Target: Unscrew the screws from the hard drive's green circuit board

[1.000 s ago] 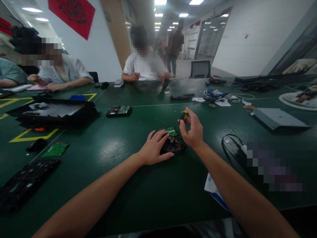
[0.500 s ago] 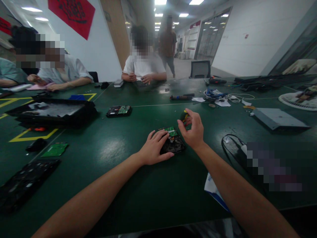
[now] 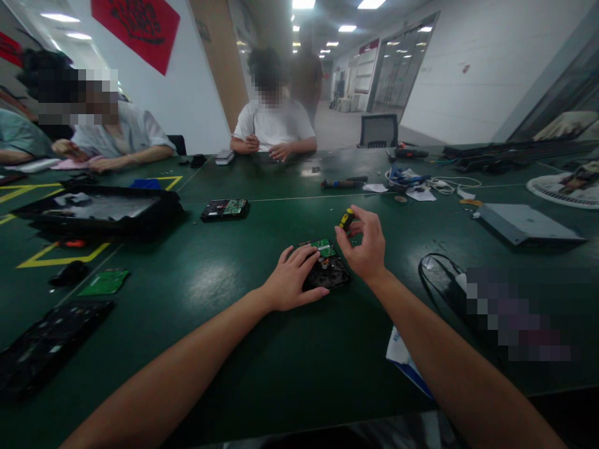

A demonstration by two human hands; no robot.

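Observation:
A hard drive [image 3: 333,274] lies on the green table in front of me, its green circuit board turned upward at the far end. My left hand [image 3: 294,279] rests on its left side, fingers stretched out across the board and thumb along the near edge. Over the drive's far right corner, my right hand [image 3: 365,243] pinches a screwdriver [image 3: 346,219] by its short yellow-and-black handle. I cannot make out the screwdriver's shaft or tip.
Another hard drive [image 3: 224,209] lies further off to the left. A black tray [image 3: 159,215], a loose green circuit board [image 3: 103,282] and a black frame [image 3: 51,343] are on the left. A grey metal box [image 3: 528,223] sits at right. People sit across the table.
The screwdriver handle has turned in my right fingers and shows more yellow. My left hand and the hard drive have stayed put. A person walking in the background has shifted left.

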